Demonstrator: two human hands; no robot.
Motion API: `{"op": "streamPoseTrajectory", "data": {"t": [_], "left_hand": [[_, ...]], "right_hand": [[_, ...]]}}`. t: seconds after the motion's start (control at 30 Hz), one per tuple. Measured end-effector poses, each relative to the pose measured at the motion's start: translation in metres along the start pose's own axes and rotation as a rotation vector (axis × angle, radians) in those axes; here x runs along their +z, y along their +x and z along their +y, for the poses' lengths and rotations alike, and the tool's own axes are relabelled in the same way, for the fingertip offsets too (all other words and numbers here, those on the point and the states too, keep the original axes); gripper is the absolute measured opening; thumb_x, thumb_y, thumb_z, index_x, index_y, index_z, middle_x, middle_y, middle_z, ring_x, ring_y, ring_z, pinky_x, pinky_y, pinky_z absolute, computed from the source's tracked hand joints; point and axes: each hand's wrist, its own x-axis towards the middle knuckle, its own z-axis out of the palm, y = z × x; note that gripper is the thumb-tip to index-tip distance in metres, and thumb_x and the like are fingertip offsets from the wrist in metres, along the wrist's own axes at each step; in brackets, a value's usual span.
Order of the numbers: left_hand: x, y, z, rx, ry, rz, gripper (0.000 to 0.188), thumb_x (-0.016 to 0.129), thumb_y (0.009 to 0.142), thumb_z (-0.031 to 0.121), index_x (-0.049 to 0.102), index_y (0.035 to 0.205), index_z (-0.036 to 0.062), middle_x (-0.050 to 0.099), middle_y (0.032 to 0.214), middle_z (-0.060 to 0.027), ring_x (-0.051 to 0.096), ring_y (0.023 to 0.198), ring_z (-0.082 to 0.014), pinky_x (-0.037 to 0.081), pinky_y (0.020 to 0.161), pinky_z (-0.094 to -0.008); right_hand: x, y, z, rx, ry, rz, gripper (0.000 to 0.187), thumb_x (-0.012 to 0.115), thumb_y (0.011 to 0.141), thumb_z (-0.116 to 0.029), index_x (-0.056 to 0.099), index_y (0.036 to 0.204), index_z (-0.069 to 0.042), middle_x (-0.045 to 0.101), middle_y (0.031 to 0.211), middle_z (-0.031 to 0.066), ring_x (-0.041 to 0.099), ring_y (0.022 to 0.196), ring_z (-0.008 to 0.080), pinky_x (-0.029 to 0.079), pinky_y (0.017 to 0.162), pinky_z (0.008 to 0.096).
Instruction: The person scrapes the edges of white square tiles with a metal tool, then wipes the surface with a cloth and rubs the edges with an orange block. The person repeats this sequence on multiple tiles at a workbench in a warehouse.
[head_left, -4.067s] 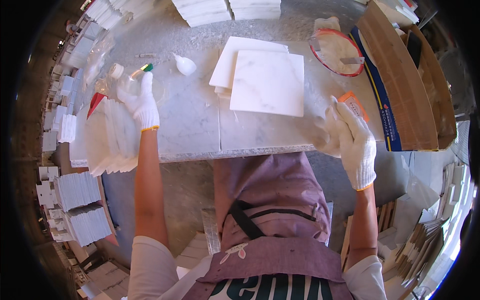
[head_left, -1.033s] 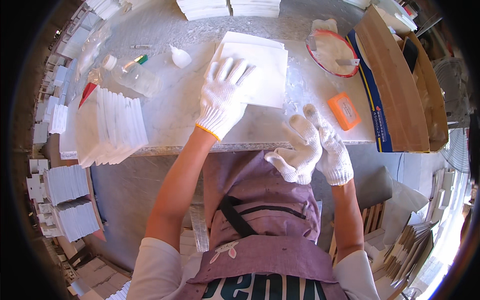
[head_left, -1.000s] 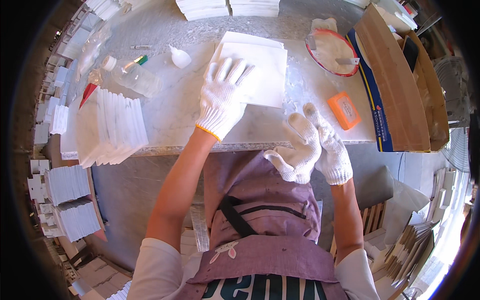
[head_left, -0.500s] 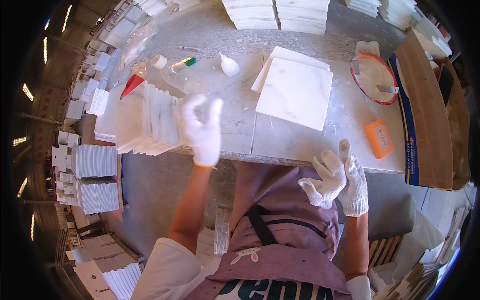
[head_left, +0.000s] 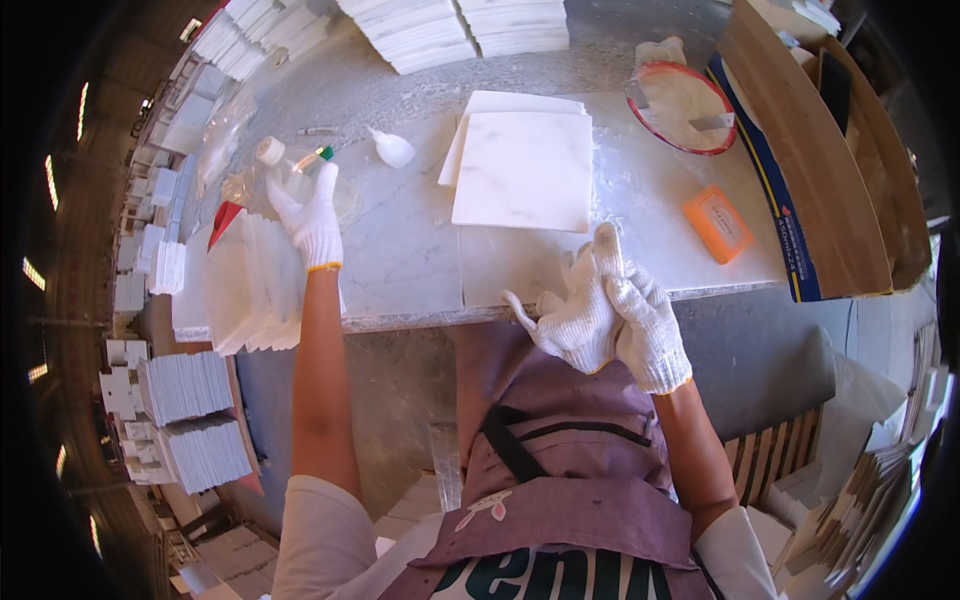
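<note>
My left hand (head_left: 312,222), in a white knit glove, reaches over a clear plastic bottle (head_left: 347,203) with a white cap. Its thumb and fingers are spread on either side of the bottle, and I cannot tell whether they touch it. The bottle lies on its side, partly hidden by the hand. A spare white glove (head_left: 575,318) hangs bunched from my gloved right hand (head_left: 648,335), closed on it in front of the table edge. Beyond that hand, two square white marble-look tiles (head_left: 525,170) overlap on the table.
A row of upright tiles (head_left: 255,285) stands at the table's left, by a red object (head_left: 224,220). A white squeeze bulb (head_left: 392,148) lies beyond the bottle. To the right are an orange box (head_left: 717,225), a red-rimmed bowl (head_left: 690,105) and a cardboard carton (head_left: 815,150).
My left hand has moved forward and left, from beside the row of tiles to over the bottle. My right hand has brought the spare glove left and forward. The view has shifted.
</note>
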Motion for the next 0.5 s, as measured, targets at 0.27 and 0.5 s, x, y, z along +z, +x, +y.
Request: {"op": "streamPoseTrajectory", "data": {"t": [0.27, 0.5], "left_hand": [[-0.014, -0.057, 0.08, 0.284, 0.297, -0.489, 0.083, 0.083, 0.07, 0.017, 0.042, 0.142, 0.0094, 0.05, 0.134, -0.0146, 0.049, 0.124, -0.0299, 0.04, 0.104, -0.0405], [-0.009, -0.064, 0.114, 0.657, 0.458, -0.653, 0.074, 0.082, 0.07, 0.018, 0.051, 0.137, 0.0133, 0.057, 0.121, -0.0129, 0.053, 0.114, -0.0337, 0.044, 0.098, -0.044]], "right_hand": [[0.015, 0.024, -0.002, -0.056, -0.036, 0.08, 0.028, 0.063, 0.095, -0.02, 0.061, 0.114, 0.0, 0.065, 0.101, 0.0042, 0.058, 0.091, 0.01, 0.048, 0.081, 0.0244], [0.014, 0.047, -0.002, -0.123, -0.52, 0.276, 0.044, 0.07, 0.089, -0.033, 0.057, 0.105, 0.006, 0.064, 0.095, 0.0133, 0.061, 0.088, 0.0153, 0.051, 0.077, 0.0286]]}}
